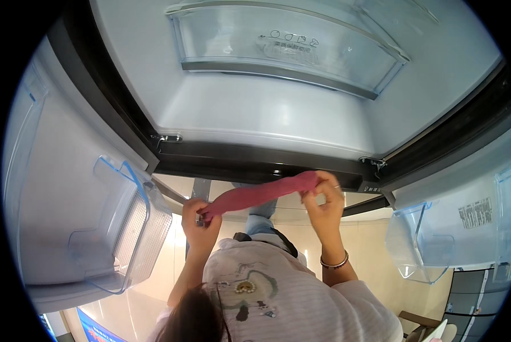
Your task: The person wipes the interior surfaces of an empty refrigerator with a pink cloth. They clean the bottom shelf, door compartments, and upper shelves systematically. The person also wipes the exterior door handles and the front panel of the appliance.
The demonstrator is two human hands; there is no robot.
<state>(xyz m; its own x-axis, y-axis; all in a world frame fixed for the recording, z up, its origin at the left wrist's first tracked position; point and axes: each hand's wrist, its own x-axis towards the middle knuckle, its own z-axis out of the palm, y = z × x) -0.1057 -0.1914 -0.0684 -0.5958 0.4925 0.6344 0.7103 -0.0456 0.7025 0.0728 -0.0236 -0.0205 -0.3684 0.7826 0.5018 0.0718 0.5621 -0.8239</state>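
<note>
A dark pink cloth (255, 195) stretches between my two hands, in front of the dark lower edge of an open refrigerator (255, 105). My left hand (199, 223) pinches its left end, lower down. At the other end my right hand (325, 202) grips it with thumb and fingers, a little higher and farther from me. The cloth looks folded or bunched into a long strip. A ring and a bracelet show on my right hand and wrist.
Inside the refrigerator a clear drawer (290, 45) hangs above the bare white bottom. Both doors stand open, with clear bins on the left door (124, 228) and the right door (421, 242). Metal hinges (374, 163) sit at the front corners. A chair (421, 326) stands behind at the right.
</note>
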